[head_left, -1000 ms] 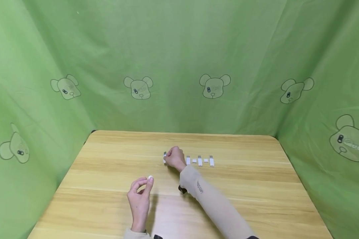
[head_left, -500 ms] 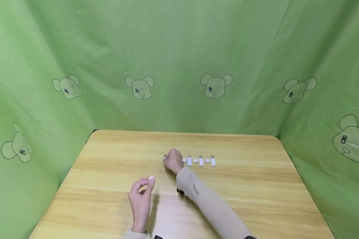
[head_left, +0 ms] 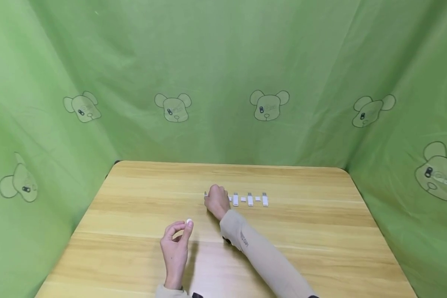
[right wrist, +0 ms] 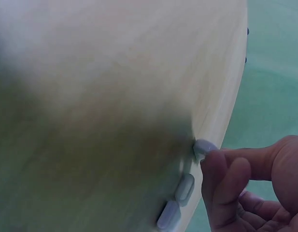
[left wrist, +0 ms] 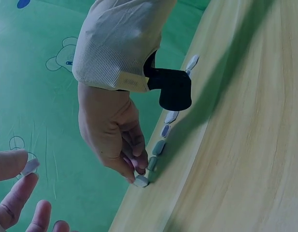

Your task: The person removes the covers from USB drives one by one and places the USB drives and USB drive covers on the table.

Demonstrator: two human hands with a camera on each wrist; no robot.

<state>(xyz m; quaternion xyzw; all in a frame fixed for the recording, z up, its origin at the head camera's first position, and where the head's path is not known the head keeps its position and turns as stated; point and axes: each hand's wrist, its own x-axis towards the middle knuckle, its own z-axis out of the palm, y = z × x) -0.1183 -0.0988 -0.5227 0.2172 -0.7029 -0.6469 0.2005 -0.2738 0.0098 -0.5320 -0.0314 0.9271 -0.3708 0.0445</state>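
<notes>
My left hand [head_left: 175, 252] is raised over the near part of the table, pinching a small white cap [left wrist: 30, 167] between thumb and fingertip. Farther back, the fingers of my right hand [head_left: 217, 201] pinch a whitish USB stick [right wrist: 205, 146] at the left end of a row. That stick's metal plug [head_left: 205, 193] just shows past the knuckles; its body is mostly hidden in the head view. To the right lie white USB sticks with bare plugs, one [head_left: 236, 200] nearest the hand, then a second [head_left: 250, 200] and a third [head_left: 265, 200]. Small white caps [head_left: 243, 199] lie between them.
The wooden table [head_left: 134, 215] has rounded far corners. Green curtains [head_left: 216, 54] printed with bear heads hang behind it and on both sides. A dark wrist device [left wrist: 175, 89] sits under the right sleeve.
My right hand has moved slightly left and nearer, covering more of the end stick and uncovering a cap to its right. The left hand keeps pinching its cap, nearly still.
</notes>
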